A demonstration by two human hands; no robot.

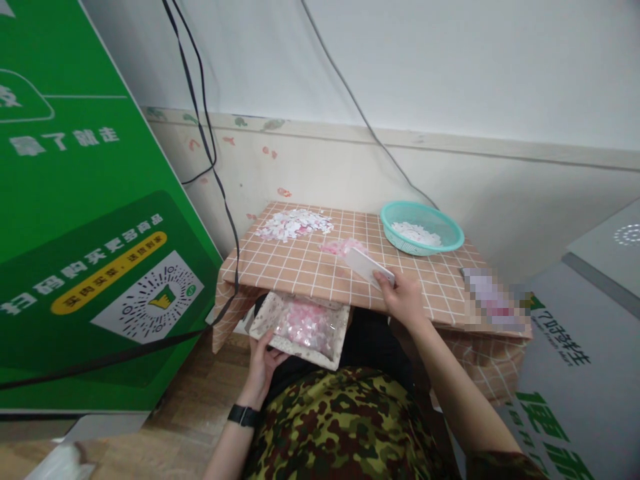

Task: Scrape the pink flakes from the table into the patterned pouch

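Note:
My left hand (265, 360) grips the near left rim of a speckled tray (330, 359), held just below the table's front edge. Inside the tray lie many small clear and pink plastic pieces (305, 323). My right hand (403, 297) is closed on the near end of a flat white rectangular plate (367, 267), tilted over the tabletop. Its far end touches or nearly touches a small pile of pink and clear pieces (343, 247). Whether it presses on them I cannot tell.
The table wears a brown checked cloth (300, 270). White pieces lie in a heap (295, 225) at the back left. A turquoise basket (453, 233) with white pieces stands at the back right. A blurred flat item (487, 293) lies at the right edge. Dark cables (227, 213) hang left.

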